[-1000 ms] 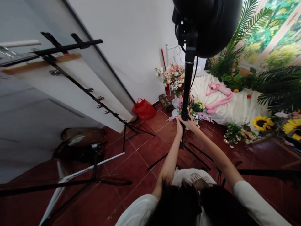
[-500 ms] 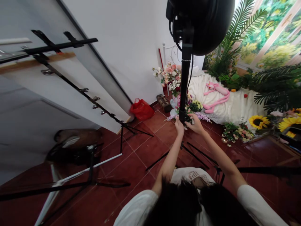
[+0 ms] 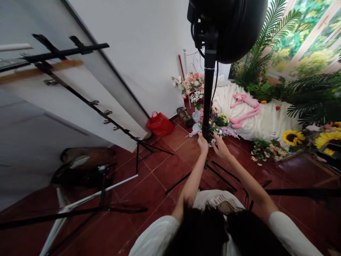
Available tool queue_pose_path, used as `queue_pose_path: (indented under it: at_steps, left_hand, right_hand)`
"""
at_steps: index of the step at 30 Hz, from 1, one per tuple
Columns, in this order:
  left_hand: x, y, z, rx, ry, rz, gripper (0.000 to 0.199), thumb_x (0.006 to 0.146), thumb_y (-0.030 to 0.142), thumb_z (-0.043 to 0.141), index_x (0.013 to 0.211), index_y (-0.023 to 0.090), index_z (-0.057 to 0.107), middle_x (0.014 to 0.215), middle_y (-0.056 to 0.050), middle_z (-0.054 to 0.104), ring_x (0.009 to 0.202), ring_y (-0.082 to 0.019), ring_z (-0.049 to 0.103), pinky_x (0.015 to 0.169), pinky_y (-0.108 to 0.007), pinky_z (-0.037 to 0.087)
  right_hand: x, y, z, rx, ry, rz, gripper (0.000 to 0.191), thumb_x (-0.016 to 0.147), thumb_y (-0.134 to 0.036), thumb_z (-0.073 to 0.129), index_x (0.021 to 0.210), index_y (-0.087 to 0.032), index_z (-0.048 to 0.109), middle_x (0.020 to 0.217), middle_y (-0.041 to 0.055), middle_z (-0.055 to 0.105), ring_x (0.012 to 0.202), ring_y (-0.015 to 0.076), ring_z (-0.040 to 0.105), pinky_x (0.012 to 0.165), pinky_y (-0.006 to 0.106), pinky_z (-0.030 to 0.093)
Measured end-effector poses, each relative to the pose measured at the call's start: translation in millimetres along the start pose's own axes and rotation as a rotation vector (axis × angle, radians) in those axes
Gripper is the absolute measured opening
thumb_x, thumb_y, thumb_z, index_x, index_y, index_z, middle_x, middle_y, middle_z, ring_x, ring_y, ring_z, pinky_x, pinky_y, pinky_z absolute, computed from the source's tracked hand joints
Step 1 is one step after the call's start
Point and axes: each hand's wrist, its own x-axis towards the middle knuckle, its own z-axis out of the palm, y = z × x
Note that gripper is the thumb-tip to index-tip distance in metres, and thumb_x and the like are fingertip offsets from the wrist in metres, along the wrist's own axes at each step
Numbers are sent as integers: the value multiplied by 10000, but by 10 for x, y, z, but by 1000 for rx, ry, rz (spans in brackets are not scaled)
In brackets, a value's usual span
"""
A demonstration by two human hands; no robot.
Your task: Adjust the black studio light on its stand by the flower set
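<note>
A black light stand (image 3: 208, 96) rises upright in front of me, with a large black lamp head (image 3: 239, 28) on top and a cable hanging beside its pole. My left hand (image 3: 203, 143) is closed around the lower pole, just under a dark collar (image 3: 205, 129). On the other side, my right hand (image 3: 221, 146) has its fingers stretched up beside the collar. Whether those fingertips touch the stand is hard to make out. The stand's spread legs (image 3: 222, 176) rest on the red tiled floor below my hands.
At left stands a black backdrop frame (image 3: 77, 94) with clamps and white sheet. A white pole (image 3: 106, 189) and black stand legs cross the lower left. A red bag (image 3: 160, 124) sits by the wall. Flowers (image 3: 194, 85), a pink plush toy (image 3: 246, 103) and sunflowers (image 3: 293, 137) lie beyond.
My right hand has shifted slightly down, its fingers straightening from a curl around the collar. My left hand stays on the pole.
</note>
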Motion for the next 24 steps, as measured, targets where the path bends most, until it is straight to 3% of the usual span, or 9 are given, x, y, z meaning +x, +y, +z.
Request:
queue_pose_path:
  at_steps: [9,18,21,24]
  left_hand:
    - [30,-124,6,33,11,19,660,928,672,260,960,158,672,944,-116,720,894,-195,681,849,-316,535]
    - [57,-161,11,29,-14,23,632,953,615,255,1003,140,669,993,-144,714,947,-223,679,910,-362,517]
    - [49,-141,31,60,26,9,621,960,597,246,994,141,666,979,-145,710,920,-218,674,890,-352,515]
    - [42,-117,33,72,34,14,630,965,589,234,1017,136,667,962,-147,708,935,-226,672,888,-355,510]
  right_hand:
    - [422,282,140,104,-12,137,574,1006,-491,294,1441,-152,455,1280,152,641,1227,244,583,1106,412,399]
    - [511,451,189,290,-5,269,609,962,-590,330,1379,-179,501,1193,111,643,1131,213,587,1091,358,384]
    - [543,474,225,360,44,304,572,944,-582,389,1343,-193,517,1102,94,642,1015,199,598,986,339,457]
    - [583,472,238,417,61,347,543,921,-565,469,1315,-195,522,842,29,604,752,165,565,771,293,508]
